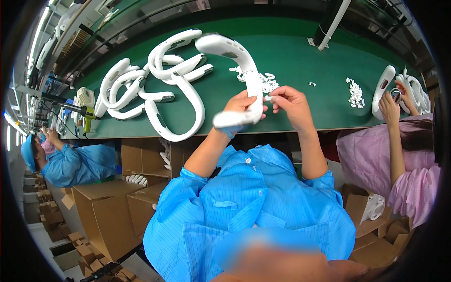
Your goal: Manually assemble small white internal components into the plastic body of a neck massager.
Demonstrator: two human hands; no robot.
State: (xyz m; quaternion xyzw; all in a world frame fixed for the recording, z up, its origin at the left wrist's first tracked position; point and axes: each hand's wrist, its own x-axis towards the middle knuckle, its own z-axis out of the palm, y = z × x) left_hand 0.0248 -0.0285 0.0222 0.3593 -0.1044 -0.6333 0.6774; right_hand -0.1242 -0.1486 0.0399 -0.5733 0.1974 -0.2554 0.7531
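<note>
Over the green bench, a pile of white curved housings lies far left. Centre, the left hand clamps one white curved housing upright, while the right hand pinches a small white piece against it, loose small white clips scattered just behind.

green workbench, cardboard boxes, ceiling strip lights
</note>
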